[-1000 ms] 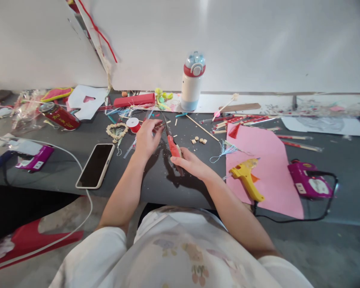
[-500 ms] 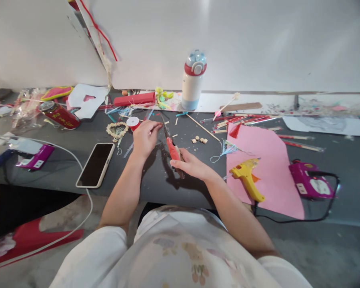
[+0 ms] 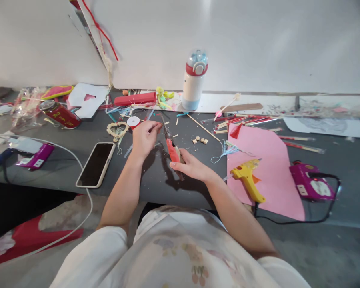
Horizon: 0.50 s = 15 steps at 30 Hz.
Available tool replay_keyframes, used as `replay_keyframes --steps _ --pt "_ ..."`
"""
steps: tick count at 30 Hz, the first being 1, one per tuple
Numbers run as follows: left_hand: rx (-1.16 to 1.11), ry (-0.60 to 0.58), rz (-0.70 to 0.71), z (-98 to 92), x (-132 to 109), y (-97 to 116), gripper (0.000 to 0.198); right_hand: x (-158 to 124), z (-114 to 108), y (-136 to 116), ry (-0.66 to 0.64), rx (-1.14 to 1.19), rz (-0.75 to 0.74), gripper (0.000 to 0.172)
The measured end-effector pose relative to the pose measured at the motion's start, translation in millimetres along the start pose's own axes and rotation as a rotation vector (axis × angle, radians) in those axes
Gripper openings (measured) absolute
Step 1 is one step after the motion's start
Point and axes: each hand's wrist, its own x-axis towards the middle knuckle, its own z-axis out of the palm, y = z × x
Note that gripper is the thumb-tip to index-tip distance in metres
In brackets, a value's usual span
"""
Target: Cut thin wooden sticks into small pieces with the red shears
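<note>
- Cutters (image 3: 172, 147) with red handles are clamped in the right hand (image 3: 189, 166), low over the worktop (image 3: 156, 184). I see their tip pointing to 11 o'clock.
- Left hand (image 3: 143, 138) sits at 10 o'clock of the right hand, near it but not touching.
- Its fingertips (image 3: 156, 127) are pinched together just beside the cutters' tip. What they pinch is too small for me to tell.
- Spool (image 3: 134, 121), red and white, lies just at 11 o'clock of the left hand.
- Phone (image 3: 95, 164) lies screen up at 8 o'clock of that hand.
- Cubes (image 3: 199, 140) of wood lie at 1 o'clock of the right hand.
- Bottle (image 3: 194, 82) stands upright at 12 o'clock, by the wall.
- Glue gun (image 3: 246, 178) lies on pink paper (image 3: 270, 160) at 3 o'clock of the right hand.
</note>
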Motion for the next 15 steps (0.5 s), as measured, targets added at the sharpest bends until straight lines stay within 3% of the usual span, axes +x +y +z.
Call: replay_keyframes --steps 3,15 --pt "-0.059 -0.005 -0.053 2.0 -0.2 -4.4 0.032 -1.5 -0.7 -4.6 -0.008 -0.041 0.077 0.057" --pt "-0.18 -0.07 -0.185 -2.7 2.1 -0.6 0.034 -3.0 -0.8 -6.8 -0.023 -0.031 0.049 0.06"
